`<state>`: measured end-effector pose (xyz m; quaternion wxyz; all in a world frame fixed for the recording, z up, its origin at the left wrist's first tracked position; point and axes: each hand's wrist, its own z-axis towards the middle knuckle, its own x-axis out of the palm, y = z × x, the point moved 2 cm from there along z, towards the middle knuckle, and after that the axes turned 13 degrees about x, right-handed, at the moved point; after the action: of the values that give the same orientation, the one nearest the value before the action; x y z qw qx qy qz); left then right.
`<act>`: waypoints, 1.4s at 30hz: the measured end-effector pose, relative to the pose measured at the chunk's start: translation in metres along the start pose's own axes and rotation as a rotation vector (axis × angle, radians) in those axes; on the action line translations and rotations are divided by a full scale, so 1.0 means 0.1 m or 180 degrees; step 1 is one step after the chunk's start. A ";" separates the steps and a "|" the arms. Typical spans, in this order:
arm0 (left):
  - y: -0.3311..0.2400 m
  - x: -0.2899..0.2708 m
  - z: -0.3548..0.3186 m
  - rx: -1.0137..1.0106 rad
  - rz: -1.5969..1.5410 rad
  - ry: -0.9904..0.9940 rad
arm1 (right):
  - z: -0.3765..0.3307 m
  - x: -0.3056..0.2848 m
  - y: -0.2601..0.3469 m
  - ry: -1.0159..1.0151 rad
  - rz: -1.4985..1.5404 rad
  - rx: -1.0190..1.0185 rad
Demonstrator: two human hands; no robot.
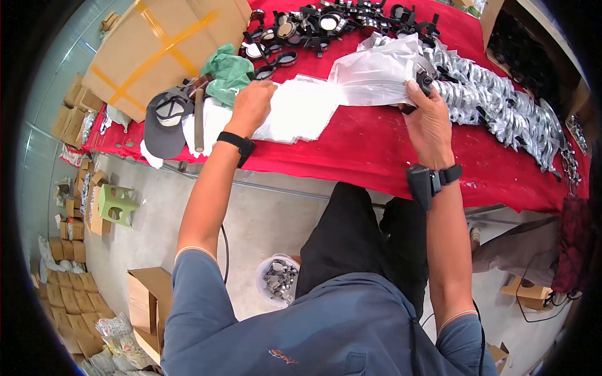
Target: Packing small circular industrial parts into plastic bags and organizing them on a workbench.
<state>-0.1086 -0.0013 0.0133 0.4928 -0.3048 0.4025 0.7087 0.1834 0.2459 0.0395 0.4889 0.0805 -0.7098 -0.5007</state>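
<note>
1. The clear plastic bag [374,70] is lying over the red tablecloth [370,147], spreading leftward from the right hand [430,119], its left end overlapping the stack of flat plastic bags [300,118]
2. The right hand is pinching the bag's right end, thumb uppermost, together with a small black fitting [424,83]; its exact kind is not showing clearly
3. The left hand [253,105] is curling narrow at the stack's left side; whether its fingers are gripping any film, cannot tell
4. Handling, judged: the film is looking thin, light and soft, probably slipping easily, creasing under pressure and clinging to neighbouring sheets
5. The fitting is seeming stiffer and heavier, likely weighing down its end; hard corners could be snagging the film
6. Hold, judged: the right pinch is suiting the weighted end; a flat thumb-and-finger grip on the free left edge would be steadying the rest
7. Wrapped metal pieces [501,94] are lying in rows rightward; loose black-and-silver round pieces [328,24] are clustering beyond
</note>
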 end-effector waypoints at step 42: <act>-1.17 -0.74 0.79 -0.1504 -0.6794 -0.0601 | -0.79 -0.19 -0.10 0.0014 -0.0578 0.0181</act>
<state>0.0238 0.0565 0.0818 0.8107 -0.5277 -0.2538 -0.0029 0.2502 0.2029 0.0217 0.4405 0.1594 -0.7125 -0.5224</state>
